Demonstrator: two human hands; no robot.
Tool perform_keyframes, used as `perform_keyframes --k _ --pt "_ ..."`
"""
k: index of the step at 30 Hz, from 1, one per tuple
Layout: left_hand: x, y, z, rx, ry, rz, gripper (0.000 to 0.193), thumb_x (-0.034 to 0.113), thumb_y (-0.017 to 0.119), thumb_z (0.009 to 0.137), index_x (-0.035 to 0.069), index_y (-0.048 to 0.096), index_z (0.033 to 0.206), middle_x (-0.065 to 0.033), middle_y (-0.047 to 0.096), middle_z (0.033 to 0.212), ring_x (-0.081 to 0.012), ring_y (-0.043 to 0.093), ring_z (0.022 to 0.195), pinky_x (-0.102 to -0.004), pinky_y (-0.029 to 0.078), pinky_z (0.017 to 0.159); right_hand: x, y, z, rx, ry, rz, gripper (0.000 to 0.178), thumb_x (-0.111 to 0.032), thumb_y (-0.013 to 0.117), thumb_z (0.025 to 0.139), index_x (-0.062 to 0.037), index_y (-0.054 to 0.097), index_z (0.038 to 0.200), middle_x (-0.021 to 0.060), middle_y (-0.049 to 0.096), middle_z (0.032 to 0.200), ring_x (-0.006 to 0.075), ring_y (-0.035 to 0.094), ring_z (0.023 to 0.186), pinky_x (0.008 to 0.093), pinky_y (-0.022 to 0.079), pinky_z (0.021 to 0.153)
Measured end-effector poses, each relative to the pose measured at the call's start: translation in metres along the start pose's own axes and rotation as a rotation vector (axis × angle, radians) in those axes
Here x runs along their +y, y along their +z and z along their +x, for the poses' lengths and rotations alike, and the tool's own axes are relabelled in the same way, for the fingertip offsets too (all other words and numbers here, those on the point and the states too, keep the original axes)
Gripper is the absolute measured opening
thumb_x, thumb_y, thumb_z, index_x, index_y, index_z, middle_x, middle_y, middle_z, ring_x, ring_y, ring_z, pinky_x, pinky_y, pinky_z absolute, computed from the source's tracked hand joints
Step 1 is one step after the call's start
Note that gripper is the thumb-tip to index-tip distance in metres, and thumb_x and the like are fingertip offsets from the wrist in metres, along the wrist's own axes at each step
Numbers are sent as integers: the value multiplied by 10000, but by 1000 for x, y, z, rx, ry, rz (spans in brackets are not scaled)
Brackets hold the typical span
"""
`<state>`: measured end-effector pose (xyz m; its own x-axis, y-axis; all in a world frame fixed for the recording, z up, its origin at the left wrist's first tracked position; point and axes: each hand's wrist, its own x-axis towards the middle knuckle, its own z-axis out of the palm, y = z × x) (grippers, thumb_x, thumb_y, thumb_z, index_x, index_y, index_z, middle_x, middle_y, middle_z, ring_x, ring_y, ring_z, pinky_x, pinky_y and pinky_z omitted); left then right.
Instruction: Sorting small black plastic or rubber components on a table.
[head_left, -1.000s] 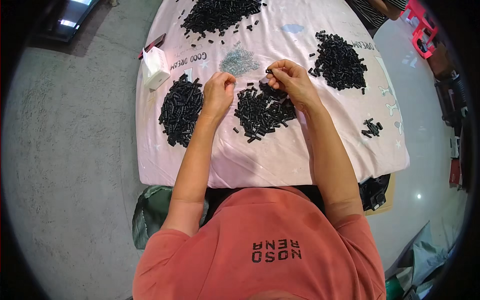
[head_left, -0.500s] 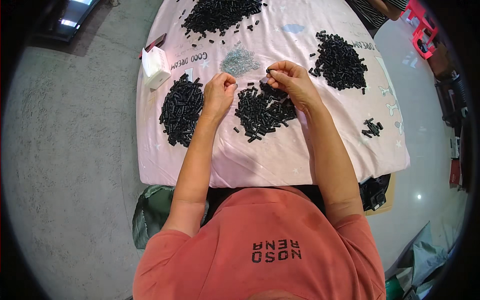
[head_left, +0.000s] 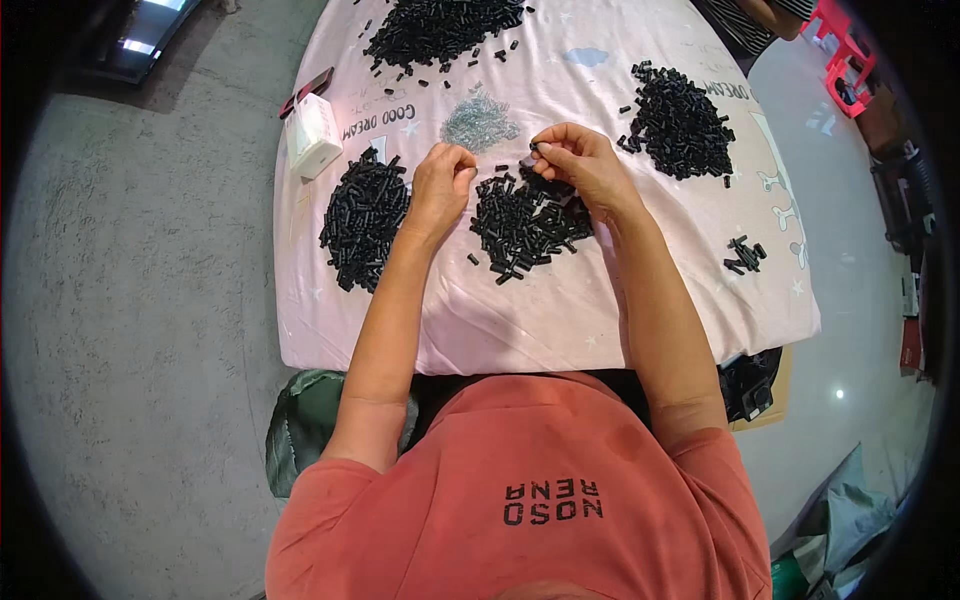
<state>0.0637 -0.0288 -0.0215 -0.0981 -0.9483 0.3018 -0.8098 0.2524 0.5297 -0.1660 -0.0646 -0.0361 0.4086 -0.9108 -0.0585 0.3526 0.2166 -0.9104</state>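
Note:
My right hand [head_left: 585,168] pinches a small black cylindrical piece [head_left: 535,147] between thumb and forefinger. It hovers at the far right edge of the middle pile of black pieces [head_left: 522,232]. Opposite it, my left hand [head_left: 441,187] has its thumb and fingers pressed together; what they hold, if anything, I cannot make out. That hand is between the middle pile and the left pile of black pieces [head_left: 360,228]. Just beyond both hands lies a heap of tiny clear, glassy-looking pieces [head_left: 480,121]. The two hands are apart.
A pink patterned cloth [head_left: 480,335] covers the table. More black pieces form a far pile [head_left: 435,30], a right pile [head_left: 683,128] and a small cluster [head_left: 744,256]. A white tissue box [head_left: 313,138] stands at left by a dark red-edged object [head_left: 307,92]. Another person's arm [head_left: 770,18] shows far right.
Both hands have shifted only slightly; the right, still pinching the black piece, is a touch further left. The white tissue that stuck out of the box's left side no longer shows there.

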Motion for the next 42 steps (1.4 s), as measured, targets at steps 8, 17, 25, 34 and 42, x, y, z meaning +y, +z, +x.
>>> perform_keyframes --k 8,17,25,34,42 --pt "-5 3 3 65 -21 -24 53 41 573 852 -1 582 882 -166 632 801 -338 631 762 -399 498 715 -1 0 0 5 9 -6 137 -82 605 948 6 616 1053 48 658 875 75 616 735 189 517 684" --pt "2 3 4 107 -195 -162 98 21 511 930 1 590 984 -137 667 751 -213 669 686 -334 524 630 1 0 1 -9 15 -13 141 -70 589 952 9 621 1065 52 661 879 78 619 738 193 521 693" --pt "-5 9 0 105 -246 -429 104 -26 549 886 -19 616 965 -111 673 785 -172 655 682 -287 527 649 -1 2 0 -7 23 -24 150 -74 586 955 10 623 1074 55 665 891 84 629 755 196 527 709" --pt "-5 9 0 132 -224 -261 70 -31 590 835 -15 628 892 -97 676 778 -140 657 683 -288 528 663 1 1 1 -14 24 -18 147 -80 593 952 8 624 1066 51 663 894 81 629 756 192 528 706" --pt "22 4 -1 89 -362 -665 78 -20 548 922 -8 602 977 -81 675 848 -115 653 731 -235 530 667 2 -1 1 -34 5 -2 145 -82 602 949 -7 641 1067 43 666 890 72 623 751 190 523 699"
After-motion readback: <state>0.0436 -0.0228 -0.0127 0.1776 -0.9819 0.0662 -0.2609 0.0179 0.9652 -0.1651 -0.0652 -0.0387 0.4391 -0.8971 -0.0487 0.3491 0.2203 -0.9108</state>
